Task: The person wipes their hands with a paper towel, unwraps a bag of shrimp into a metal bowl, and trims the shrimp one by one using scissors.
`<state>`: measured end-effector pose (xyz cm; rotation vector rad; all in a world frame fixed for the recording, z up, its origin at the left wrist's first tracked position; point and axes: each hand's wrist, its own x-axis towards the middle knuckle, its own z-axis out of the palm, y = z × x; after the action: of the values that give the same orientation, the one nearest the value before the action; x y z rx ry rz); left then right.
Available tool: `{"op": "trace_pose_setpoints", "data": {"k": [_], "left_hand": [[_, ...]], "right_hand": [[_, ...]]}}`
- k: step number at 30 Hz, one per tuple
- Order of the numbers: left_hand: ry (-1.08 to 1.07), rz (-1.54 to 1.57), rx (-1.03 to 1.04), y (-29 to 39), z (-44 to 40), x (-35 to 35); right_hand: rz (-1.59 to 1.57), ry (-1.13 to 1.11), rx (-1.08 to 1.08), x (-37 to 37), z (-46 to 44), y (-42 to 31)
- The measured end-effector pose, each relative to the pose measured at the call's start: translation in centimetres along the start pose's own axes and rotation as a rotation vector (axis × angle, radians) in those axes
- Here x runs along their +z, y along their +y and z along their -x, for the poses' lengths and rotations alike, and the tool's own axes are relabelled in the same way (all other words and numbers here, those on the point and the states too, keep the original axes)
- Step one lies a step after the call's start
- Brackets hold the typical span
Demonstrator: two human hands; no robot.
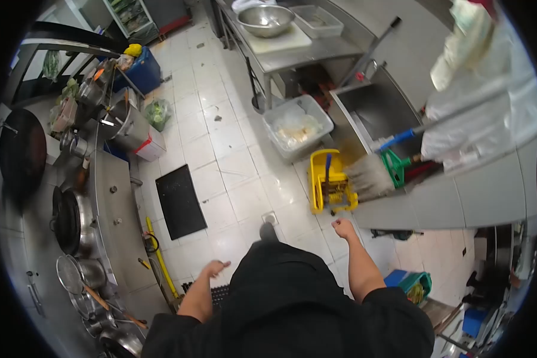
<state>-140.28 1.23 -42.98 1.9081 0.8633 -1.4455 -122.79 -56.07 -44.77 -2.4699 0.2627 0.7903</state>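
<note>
My left hand (215, 268) hangs over the floor at my left side, its fingers partly stretched out and holding nothing that I can see. On the other side, my right hand (342, 228) is curled into a loose fist with nothing visible in it. Just beyond the right hand stands a yellow mop wringer bucket (319, 185). A mop with a green clamp (394, 168), pale strings and a blue grip rests beside the wringer. Neither hand touches these things. One shoe (268, 231) shows on the white tiled floor (232, 206).
A black mat (181, 201) lies ahead to the left, by a steel counter (118, 197) with pots. Ahead right are a plastic tub (298, 130), a steel sink (380, 110) and a steel table (280, 58) bearing a metal bowl (265, 21). A blue bin (142, 71) stands far left.
</note>
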Motion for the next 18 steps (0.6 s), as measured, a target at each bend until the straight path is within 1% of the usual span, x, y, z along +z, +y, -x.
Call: {"op": "trace_pose_setpoints", "data": {"k": [1,2,3,5,6,7,8,9,11,12,13,14,15,16,17,18], "left_hand": [[0.052,-0.269,0.138,1.7,-3.1,-5.5],[0.384,-0.587,0.442,0.6,-11.6,-10.1],[0.585,-0.355,0.451,6.2,-6.1,-15.0],[0.747,-0.010,0.531,15.3,-0.8,-23.1],[0.863,0.154,0.646,18.5,-1.6,-26.4],[0.689,0.332,0.621,22.4,1.3,-29.5],[0.605,0.547,0.696,25.8,3.5,-31.2],[0.607,0.550,0.692,28.2,3.7,-32.7],[0.558,0.523,0.829,32.0,2.5,-35.4],[0.556,0.534,0.819,32.8,0.5,-36.3],[0.516,0.428,0.828,33.2,-1.7,-36.5],[0.473,0.329,0.826,32.9,-3.8,-36.6],[0.469,0.361,0.793,32.3,-4.9,-36.7],[0.467,0.252,0.702,30.8,-5.6,-36.1],[0.456,0.141,0.617,29.0,-6.3,-35.3],[0.473,0.039,0.539,26.0,-9.4,-34.1]], "right_hand": [[-0.188,0.074,0.002,-1.3,-1.5,-3.2],[-0.215,0.106,-0.062,-2.0,-2.8,-5.9],[-0.220,0.106,-0.078,-2.7,-3.9,-8.3],[-0.220,0.083,-0.106,-4.0,-4.6,-13.5],[-0.191,0.029,-0.134,-3.8,-6.1,-14.6],[-0.194,0.020,-0.137,-3.6,-7.6,-15.5],[-0.163,-0.052,-0.126,-3.2,-9.2,-15.9],[-0.127,-0.124,-0.113,-2.8,-10.9,-16.0],[-0.089,-0.183,-0.099,-1.9,-15.0,-16.0],[-0.064,-0.252,-0.038,-1.7,-17.1,-16.4],[-0.031,-0.326,0.024,-1.8,-19.4,-16.6],[-0.027,-0.380,0.141,-3.7,-20.3,-19.2],[0.005,-0.412,0.143,-4.8,-23.3,-20.9],[0.057,-0.420,0.141,-5.3,-25.4,-22.4],[0.107,-0.425,0.137,-5.7,-27.5,-23.6],[0.210,-0.418,-0.047,-6.5,-30.4,-25.7]]}}
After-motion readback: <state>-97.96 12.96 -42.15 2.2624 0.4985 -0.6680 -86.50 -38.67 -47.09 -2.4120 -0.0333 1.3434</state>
